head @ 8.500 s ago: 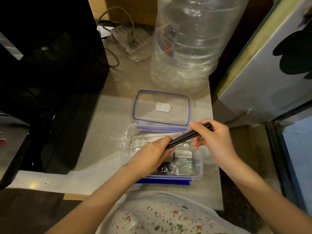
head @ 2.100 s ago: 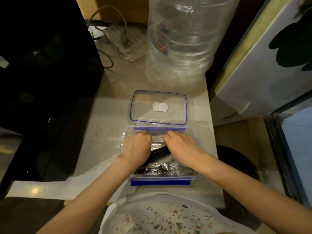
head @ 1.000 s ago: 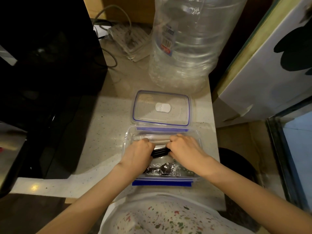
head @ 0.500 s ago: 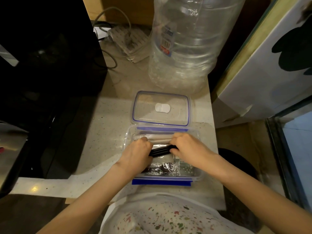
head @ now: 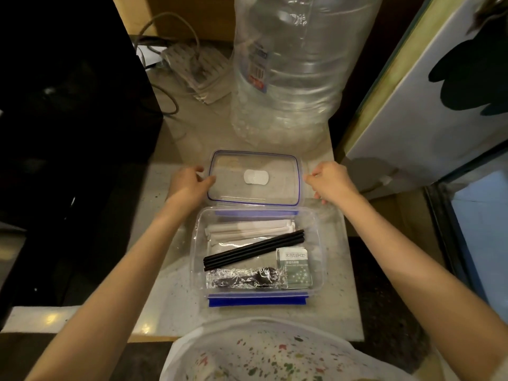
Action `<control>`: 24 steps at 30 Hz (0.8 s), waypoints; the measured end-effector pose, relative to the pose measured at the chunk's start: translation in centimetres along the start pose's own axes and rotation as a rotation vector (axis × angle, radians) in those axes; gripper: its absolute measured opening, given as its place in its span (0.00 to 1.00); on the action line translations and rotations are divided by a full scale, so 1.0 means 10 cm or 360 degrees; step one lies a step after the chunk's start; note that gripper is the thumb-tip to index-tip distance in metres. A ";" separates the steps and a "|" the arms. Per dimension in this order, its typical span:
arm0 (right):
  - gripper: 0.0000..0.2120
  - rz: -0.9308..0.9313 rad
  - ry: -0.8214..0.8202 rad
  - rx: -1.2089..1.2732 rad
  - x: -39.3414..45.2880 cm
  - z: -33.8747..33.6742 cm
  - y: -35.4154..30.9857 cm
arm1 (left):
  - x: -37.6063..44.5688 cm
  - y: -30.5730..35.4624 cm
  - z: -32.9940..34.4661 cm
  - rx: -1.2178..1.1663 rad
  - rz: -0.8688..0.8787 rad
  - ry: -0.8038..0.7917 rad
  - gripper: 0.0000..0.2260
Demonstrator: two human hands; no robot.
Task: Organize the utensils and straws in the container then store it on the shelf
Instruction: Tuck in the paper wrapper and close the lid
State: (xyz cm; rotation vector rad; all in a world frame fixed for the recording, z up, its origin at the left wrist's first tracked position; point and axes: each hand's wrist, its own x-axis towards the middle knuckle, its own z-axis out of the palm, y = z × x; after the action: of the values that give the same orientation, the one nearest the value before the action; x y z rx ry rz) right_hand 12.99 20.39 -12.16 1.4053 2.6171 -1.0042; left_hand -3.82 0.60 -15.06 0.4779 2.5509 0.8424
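- The container (head: 324, 259) is a clear plastic box with blue clips, sitting open on the pale counter (head: 176, 292) just in front of the person; its lid (head: 254, 178) lies flat beyond it, touching the far rim
- Inside: paper-wrapped straws (head: 247, 229) along the far side; black straws (head: 254, 250) lying diagonally across the middle; a wrapped black utensil (head: 244, 279) along the near wall; a small green sachet (head: 295, 268) at the right end
- The left hand (head: 187, 185) has its fingers curled at the lid's left edge, thumb on the rim, seemingly taking hold; the right hand (head: 330, 182) sits at the lid's right edge with fingers curled, but whether it grips or only touches I cannot tell
- Handling, as a judgement: lid and box look light and fairly stiff; smooth plastic may slip, so the short edges suit a two-sided hold; the contents are loose and light, so the box should stay level, held under its ends once clipped
- A large clear water bottle (head: 297, 72) stands just behind the lid; lifting the lid towards the person avoids it
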 end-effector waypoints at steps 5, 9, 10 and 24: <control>0.06 0.0168 -0.0025 0.0175 0.09 0.20 0.10 | 0.11 -0.13 0.10 -0.0030 0.0026 0.0149 0.11; 0.11 0.0147 -0.0039 0.0162 0.12 0.19 0.07 | 0.11 -0.12 0.07 -0.0070 0.0048 0.0198 0.10; 0.13 0.0125 -0.0035 0.0144 0.11 0.18 0.07 | 0.11 -0.11 0.07 -0.0080 0.0053 0.0219 0.10; 0.14 -0.0206 -0.0014 0.1513 -0.47 -0.05 0.19 | -0.64 -0.07 -0.32 -0.0285 0.0556 0.0390 0.13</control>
State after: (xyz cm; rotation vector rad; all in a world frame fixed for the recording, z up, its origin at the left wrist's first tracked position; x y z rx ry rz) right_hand 17.34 17.95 -11.37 1.2692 2.2829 -2.4520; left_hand 0.00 -4.33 -11.41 0.8229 2.6139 1.3130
